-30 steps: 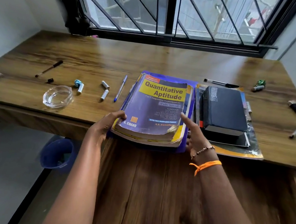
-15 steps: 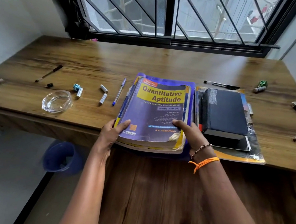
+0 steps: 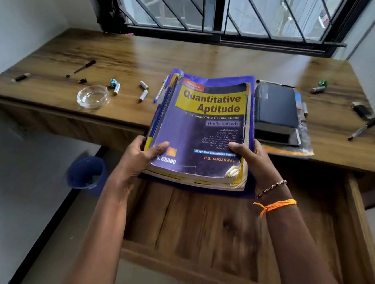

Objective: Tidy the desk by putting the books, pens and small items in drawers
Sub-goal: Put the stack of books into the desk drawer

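Nearest the camera, an open drawer (image 3: pixel 195 230) juts out from under the desk (image 3: pixel 190 59), its wooden floor bare where it shows. Above its far end, both hands hold a stack of books (image 3: pixel 200 131). The left hand (image 3: pixel 139 157) grips the stack's near left corner, thumb laid on the purple cover by the words "S. CHAND", fingers curled underneath. The right hand (image 3: pixel 252 161) grips the near right corner, thumb on the cover and fingers wrapped below; a beaded bracelet and an orange thread (image 3: pixel 274 205) circle that wrist. The top book reads "Quantitative Aptitude" on a yellow band, and a purple folder shows beneath the stack. The stack's near end hangs over the drawer; whether its far end touches the desk cannot be told.

Just right of it, a black book (image 3: pixel 275 109) lies on a flat pile at the desk's front edge. Left of the stack lie a blue pen (image 3: pixel 160 92), two small white markers (image 3: pixel 143 91), a glass ashtray (image 3: pixel 93 96), a crumpled teal scrap beside another white marker (image 3: pixel 115 85), and dark pens further left (image 3: pixel 81 68). On the right side lie a pen (image 3: pixel 362 129), a dark lighter-like item (image 3: pixel 361 109) and a green scrap by a marker (image 3: pixel 319 86). A blue bin (image 3: pixel 85 172) stands on the floor to the left. Beyond the desk, a barred window (image 3: pixel 223 9).
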